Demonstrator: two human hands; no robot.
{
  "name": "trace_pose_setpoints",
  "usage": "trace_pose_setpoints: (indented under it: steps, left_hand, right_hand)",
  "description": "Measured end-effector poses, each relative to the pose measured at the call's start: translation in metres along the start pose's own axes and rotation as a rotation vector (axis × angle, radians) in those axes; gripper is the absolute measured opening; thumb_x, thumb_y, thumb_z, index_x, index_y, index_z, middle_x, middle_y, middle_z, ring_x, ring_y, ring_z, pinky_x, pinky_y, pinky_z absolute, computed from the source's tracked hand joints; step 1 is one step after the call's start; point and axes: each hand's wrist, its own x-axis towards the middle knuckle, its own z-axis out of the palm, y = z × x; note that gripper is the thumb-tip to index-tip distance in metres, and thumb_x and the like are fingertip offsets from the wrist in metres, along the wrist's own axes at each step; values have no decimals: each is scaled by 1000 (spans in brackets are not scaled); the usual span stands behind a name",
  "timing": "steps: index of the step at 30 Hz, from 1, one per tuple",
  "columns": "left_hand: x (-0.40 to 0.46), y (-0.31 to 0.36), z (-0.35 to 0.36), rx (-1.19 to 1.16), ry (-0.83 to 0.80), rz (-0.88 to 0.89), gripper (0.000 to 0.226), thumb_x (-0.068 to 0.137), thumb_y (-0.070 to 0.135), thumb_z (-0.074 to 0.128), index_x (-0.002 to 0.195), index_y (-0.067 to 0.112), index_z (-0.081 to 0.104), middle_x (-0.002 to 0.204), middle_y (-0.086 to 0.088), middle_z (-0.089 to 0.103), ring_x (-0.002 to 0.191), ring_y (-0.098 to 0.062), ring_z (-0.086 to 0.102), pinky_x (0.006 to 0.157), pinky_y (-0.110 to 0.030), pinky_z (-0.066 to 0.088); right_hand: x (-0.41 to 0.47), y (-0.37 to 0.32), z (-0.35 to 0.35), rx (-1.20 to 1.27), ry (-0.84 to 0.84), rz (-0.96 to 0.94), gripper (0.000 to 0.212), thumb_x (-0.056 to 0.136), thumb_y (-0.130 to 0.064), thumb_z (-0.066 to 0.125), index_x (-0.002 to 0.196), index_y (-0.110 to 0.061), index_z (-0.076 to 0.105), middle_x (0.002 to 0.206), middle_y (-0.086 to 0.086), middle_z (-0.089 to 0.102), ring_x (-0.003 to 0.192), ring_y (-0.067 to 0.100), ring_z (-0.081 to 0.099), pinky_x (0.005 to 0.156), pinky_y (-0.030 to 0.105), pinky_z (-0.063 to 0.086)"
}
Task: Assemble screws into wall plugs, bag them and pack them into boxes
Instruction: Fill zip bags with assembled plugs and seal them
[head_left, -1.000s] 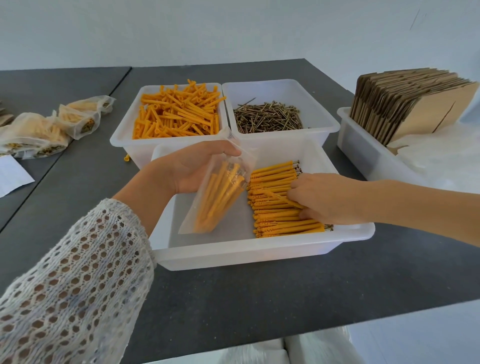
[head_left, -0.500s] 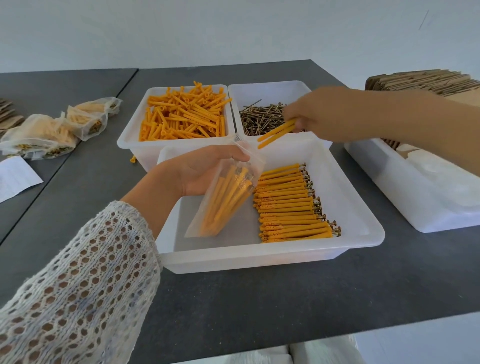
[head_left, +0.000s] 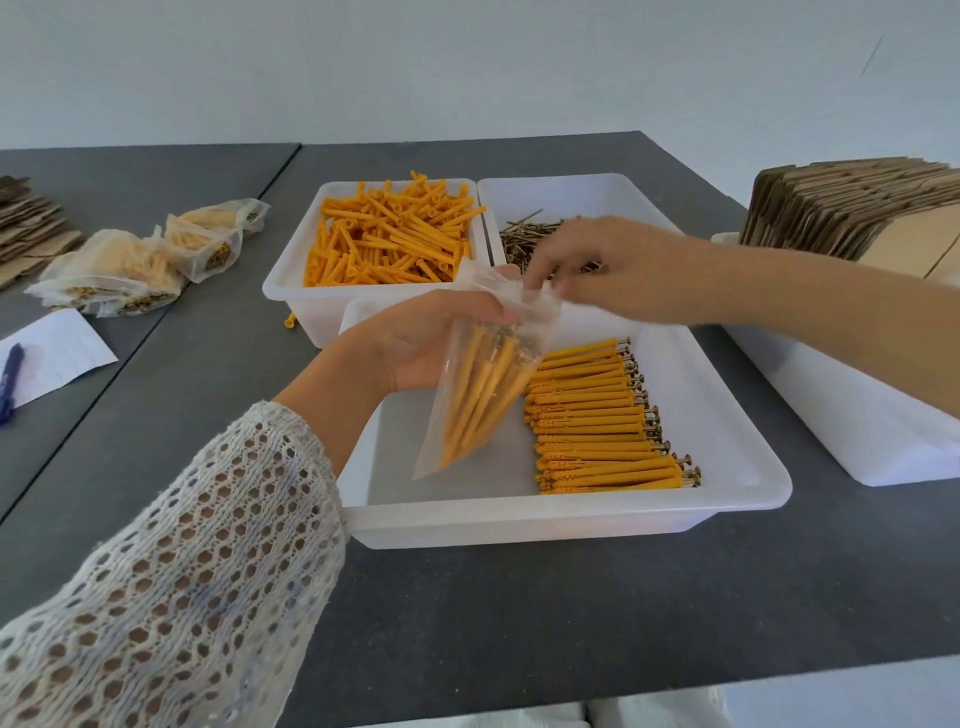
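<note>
On a dark grey table before a pale wall, a thin clear bag of plugged screws is held over the front tray. Its limp, slippery film is judged best gripped near the mouth: it is clasped there by the left hand, while its rim is pinched by the right hand.

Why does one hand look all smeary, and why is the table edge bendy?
In the head view, the right hand is blurred at its fingers by the mouth of the bag, so its grip is hard to read. The left hand holding the bag looks sharper. The wide lens bends the table edge near the bottom. The light is soft, with faint shadows.
</note>
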Motion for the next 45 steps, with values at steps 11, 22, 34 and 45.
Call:
trace_pose_setpoints:
  steps: [11, 22, 34, 45]
  left_hand:
    - [-27, 11, 4, 234, -50, -70, 64, 84, -2, 54, 142, 21, 44, 126, -5, 65, 113, -20, 63, 94, -35, 53]
    - [-94, 27, 16, 1365, 431, 123, 9, 88, 33, 72, 86, 33, 63, 86, 12, 65, 82, -7, 60, 75, -33, 54]
    - [-115, 10, 19, 1219, 756, 340, 40, 85, 13, 77, 103, 37, 49, 80, 13, 73, 76, -5, 64, 67, -12, 47]
    - [-128, 6, 10, 1053, 770, 226, 26, 82, 24, 80, 93, 41, 65, 88, 13, 75, 76, -25, 67, 79, -40, 56]
  right_hand:
    - [-5, -7, 11, -163, -74, -74, 23, 90, -7, 62, 90, -30, 65, 91, -12, 64, 83, 0, 58, 69, 4, 38]
    - [12, -16, 30, -108, 107, -129, 9, 89, -30, 69, 83, -29, 63, 93, -17, 58, 80, 1, 59, 70, 17, 45]
    - [10, -11, 38, 164, 149, 34, 23, 89, -24, 71, 102, -30, 54, 77, -5, 67, 64, 0, 58, 60, 15, 45]
    - [10, -13, 76, 550, 231, 20, 10, 92, -11, 66, 82, -10, 64, 71, -5, 59, 60, 10, 56, 60, 20, 49]
